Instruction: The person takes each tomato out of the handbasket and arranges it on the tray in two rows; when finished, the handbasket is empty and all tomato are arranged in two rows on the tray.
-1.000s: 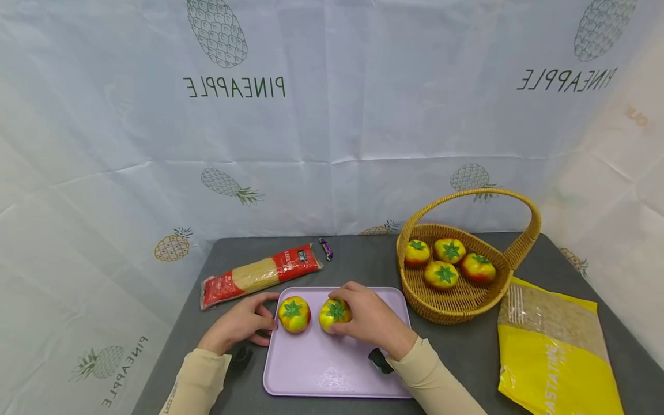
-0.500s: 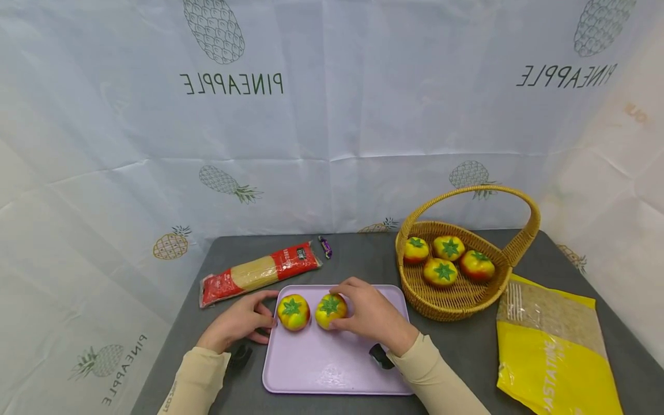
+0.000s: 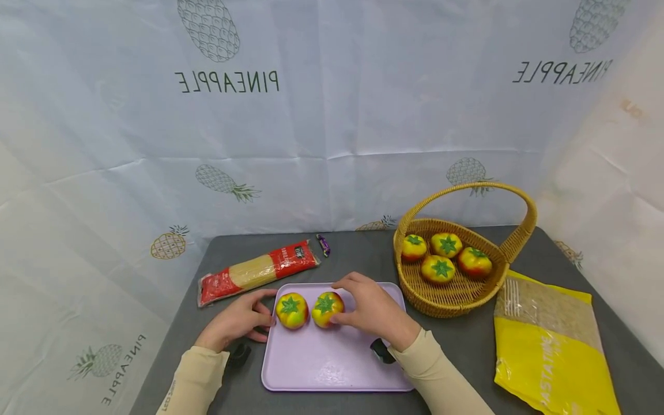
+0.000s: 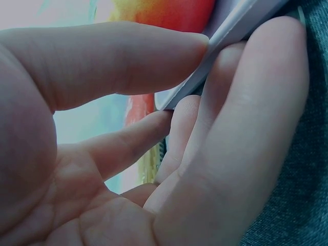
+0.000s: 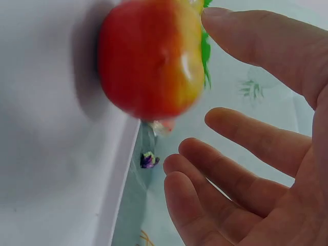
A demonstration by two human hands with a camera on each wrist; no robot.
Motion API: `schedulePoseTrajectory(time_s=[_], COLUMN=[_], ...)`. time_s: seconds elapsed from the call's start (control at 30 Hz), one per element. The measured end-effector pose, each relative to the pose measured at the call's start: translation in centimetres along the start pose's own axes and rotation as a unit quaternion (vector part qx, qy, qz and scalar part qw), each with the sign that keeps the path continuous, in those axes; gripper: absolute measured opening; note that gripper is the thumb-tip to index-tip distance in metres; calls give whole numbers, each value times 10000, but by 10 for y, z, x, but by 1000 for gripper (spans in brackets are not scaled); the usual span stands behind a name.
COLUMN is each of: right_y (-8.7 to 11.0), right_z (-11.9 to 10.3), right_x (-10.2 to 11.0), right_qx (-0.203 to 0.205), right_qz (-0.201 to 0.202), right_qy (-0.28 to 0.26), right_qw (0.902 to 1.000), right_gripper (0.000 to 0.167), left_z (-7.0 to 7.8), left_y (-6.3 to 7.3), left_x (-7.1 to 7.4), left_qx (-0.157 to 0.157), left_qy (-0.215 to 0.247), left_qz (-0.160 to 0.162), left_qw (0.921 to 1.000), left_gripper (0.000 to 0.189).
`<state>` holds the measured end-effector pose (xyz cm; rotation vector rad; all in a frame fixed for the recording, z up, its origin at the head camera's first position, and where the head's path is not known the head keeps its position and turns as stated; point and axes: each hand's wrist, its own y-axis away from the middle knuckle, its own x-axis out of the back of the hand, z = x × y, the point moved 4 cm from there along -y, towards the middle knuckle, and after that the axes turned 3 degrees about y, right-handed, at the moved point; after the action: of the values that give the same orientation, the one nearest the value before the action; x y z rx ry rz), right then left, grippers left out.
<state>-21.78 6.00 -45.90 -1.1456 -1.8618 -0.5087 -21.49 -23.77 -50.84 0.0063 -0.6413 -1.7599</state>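
Observation:
Two yellow-red tomatoes with green star-shaped leaf tops, a left tomato (image 3: 292,311) and a right tomato (image 3: 328,309), sit side by side on a lilac tray (image 3: 332,369). My left hand (image 3: 236,323) holds the tray's left edge; in the left wrist view the thumb lies on the rim (image 4: 225,43) and fingers are on its other side. My right hand (image 3: 373,308) is just right of the right tomato, fingers spread and loosely bent. In the right wrist view the thumb tip is close beside this tomato (image 5: 148,59), and the other fingers are apart from it.
A wicker basket (image 3: 451,308) with several similar tomatoes stands back right. A yellow pasta bag (image 3: 550,357) lies in front of it. Behind the tray lie a red-ended spaghetti pack (image 3: 259,272) and a purple-wrapped candy (image 3: 323,245). A patterned curtain (image 3: 332,115) hangs behind the table.
The right tomato has moved left, closer to the left one, and my right hand has let go of it. My left hand stays at the tray edge.

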Motion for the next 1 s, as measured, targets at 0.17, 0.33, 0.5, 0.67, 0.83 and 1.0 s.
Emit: schedulePoseTrajectory(time_s=[0.17, 0.33, 0.5, 0.67, 0.83, 1.0], right_y=[9, 29, 53, 75, 91, 97], right_z=[3, 11, 36, 72, 105, 125], right_x=[17, 42, 74, 104, 122, 130], right_qx=[-87, -246, -384, -636, -1000, -1326], right_qz=[278, 650, 1038, 1375, 1522, 1436], right_qy=[-31, -79, 262, 525, 703, 707], right_qw=[9996, 9975, 9935, 9871, 9808, 9782], right_gripper=[60, 57, 55, 58, 63, 68], left_z=[1, -1, 0, 1, 1, -1], left_y=[-2, -2, 0, 1, 1, 0], left_x=[-1, -2, 0, 1, 1, 0], left_qx=[-67, -111, -94, -101, -25, 49], left_qy=[5, 31, -14, -115, -85, -66], left_qz=[-60, -120, -128, -80, -104, -117], left_qw=[10000, 9999, 9999, 9998, 9999, 9999], left_gripper=[71, 71, 71, 71, 72, 73])
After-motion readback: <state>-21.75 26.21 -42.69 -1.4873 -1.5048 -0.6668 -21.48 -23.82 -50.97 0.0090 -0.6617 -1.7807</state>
